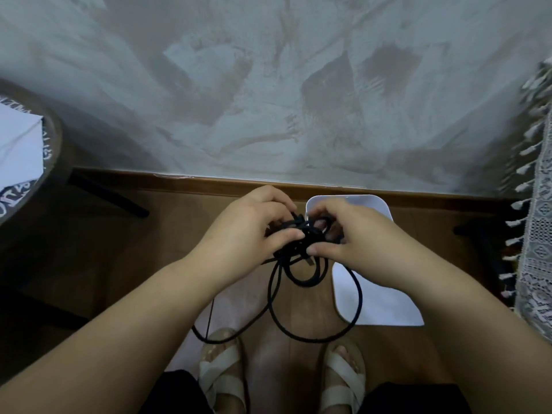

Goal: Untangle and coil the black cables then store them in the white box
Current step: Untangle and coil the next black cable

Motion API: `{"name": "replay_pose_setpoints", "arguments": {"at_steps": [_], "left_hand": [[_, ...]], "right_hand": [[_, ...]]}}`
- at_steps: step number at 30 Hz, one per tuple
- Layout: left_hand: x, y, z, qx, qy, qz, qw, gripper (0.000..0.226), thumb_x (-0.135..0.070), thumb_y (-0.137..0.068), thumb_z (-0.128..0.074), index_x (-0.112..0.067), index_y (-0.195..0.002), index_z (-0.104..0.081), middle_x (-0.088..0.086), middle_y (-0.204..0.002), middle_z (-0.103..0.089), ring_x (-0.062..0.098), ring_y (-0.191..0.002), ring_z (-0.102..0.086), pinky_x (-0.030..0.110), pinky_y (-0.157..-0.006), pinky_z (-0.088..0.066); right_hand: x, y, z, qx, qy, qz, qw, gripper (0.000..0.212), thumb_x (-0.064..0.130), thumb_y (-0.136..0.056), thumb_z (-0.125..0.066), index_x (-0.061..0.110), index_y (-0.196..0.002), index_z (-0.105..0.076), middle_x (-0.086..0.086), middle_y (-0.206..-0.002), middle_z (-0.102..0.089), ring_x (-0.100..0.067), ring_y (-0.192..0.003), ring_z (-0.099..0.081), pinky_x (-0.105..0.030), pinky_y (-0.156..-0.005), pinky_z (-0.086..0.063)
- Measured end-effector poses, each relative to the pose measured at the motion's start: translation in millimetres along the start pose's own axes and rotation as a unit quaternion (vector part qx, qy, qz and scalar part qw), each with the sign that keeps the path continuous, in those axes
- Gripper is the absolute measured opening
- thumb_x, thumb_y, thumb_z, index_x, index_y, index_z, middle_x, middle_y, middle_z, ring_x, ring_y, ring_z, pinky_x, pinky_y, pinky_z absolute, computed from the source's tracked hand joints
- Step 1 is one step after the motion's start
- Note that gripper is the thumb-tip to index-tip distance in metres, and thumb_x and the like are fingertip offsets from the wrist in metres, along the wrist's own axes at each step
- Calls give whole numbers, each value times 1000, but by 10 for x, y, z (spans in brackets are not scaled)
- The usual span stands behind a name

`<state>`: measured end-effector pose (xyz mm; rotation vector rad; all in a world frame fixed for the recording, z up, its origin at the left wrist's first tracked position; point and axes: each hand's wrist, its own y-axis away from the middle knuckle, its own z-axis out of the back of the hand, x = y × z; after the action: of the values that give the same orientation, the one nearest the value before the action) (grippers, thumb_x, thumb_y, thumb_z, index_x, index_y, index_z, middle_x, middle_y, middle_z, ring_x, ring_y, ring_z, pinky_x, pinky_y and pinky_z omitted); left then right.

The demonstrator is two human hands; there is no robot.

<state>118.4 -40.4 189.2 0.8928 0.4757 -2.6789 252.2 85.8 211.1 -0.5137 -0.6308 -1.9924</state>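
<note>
1. The fingers of the left hand are curled around the left side of a knot in the black cables, with the thumb pressed against its front.
2. The knot's right side is pinched by the curled fingers of the right hand; several strands are threaded between them.
3. The knot is held in the air, over the left rim of the white box.
4. Loose loops are hung from the knot. One strand is draped across the box's left edge, and the widest loop is dropped to the floor just left of the box.
5. The box is set on the wooden floor, its far end near the skirting board, and is partly hidden by the right hand.
6. Two feet in pale sandals are seen nearer than the box and to its left.
7. A round table bearing a white sheet is placed well to the left of the box; a tasselled lace cloth is hung to its right.
</note>
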Motion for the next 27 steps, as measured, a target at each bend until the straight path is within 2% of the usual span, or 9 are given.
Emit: {"name": "replay_pose_setpoints", "arguments": {"at_steps": [2, 6, 9, 12, 14, 16, 20, 23, 27], "left_hand": [[-20, 20, 10, -1, 16, 8, 1000, 12, -24, -77, -76, -15, -83, -70, -18, -99, -53, 6, -83, -56, 19, -73, -49], [-57, 35, 32, 41, 102, 123, 986, 39, -27, -73, -78, -30, -107, -58, -19, -100, -62, 1, -94, -61, 13, -79, -49], [-36, 24, 63, 86, 155, 187, 966, 22, -18, -80, -73, -23, -100, -66, -10, -84, -71, -1, -73, -66, 8, -65, -49], [10, 32, 93, 53, 203, 217, 953, 5, -14, -87, -65, -14, -89, -69, -4, -67, -68, -2, -60, -63, 10, -60, -50], [49, 31, 104, 22, 273, 243, 931, 10, -10, -90, -60, -13, -91, -69, 2, -76, -70, 3, -67, -66, 15, -63, -54], [73, 25, 125, 14, 339, 274, 900, 16, -5, -91, -56, -11, -97, -69, 11, -95, -72, 11, -84, -70, 21, -73, -57], [55, 19, 190, 71, 400, 271, 873, 25, 5, -89, -53, -13, -102, -66, 4, -106, -71, 17, -104, -66, 30, -89, -54], [9, 28, 227, 87, 390, 282, 872, 34, -23, -73, -58, -19, -106, -63, -6, -98, -70, 10, -91, -66, 35, -89, -51], [-10, 19, 187, 62, 375, 326, 866, 53, -50, -66, -71, -26, -112, -59, -6, -106, -69, 13, -99, -66, 40, -98, -48]], "right_hand": [[-4, 21, 19, 12, -13, -1, 1000, 11, 31, -86, -66, 34, -89, -56, 12, -81, -61, -7, -76, -59, -28, -75, -49], [-27, 52, 83, 12, -59, -3, 998, 12, 28, -87, -64, 35, -79, -60, 9, -79, -64, -8, -76, -60, -30, -75, -49], [-91, 63, 130, -13, -84, -17, 996, 10, 22, -89, -63, 29, -82, -62, 7, -81, -64, -9, -78, -60, -27, -73, -50], [-158, 62, 160, -51, -156, -39, 986, 16, 13, -89, -62, 26, -82, -61, 5, -82, -67, -11, -79, -64, -20, -71, -53], [-179, 60, 159, -61, -184, -36, 980, 18, 11, -89, -62, 27, -80, -60, 1, -87, -67, -9, -76, -63, -16, -65, -49], [-193, 56, 143, -57, -208, -31, 976, 20, 9, -89, -62, 27, -79, -61, -2, -95, -67, -14, -84, -64, -22, -72, -51], [-166, 46, 148, -45, -247, -27, 968, 19, 7, -88, -63, 24, -80, -63, -2, -100, -67, -13, -88, -66, -19, -76, -53], [-142, 41, 141, -45, -254, -23, 966, 20, 8, -87, -64, 26, -80, -66, 4, -99, -68, -9, -88, -66, -23, -81, -53], [-96, 61, 107, -47, -258, -8, 965, 20, 7, -86, -64, 26, -81, -66, 19, -97, -67, -4, -90, -66, -31, -85, -55]]}}
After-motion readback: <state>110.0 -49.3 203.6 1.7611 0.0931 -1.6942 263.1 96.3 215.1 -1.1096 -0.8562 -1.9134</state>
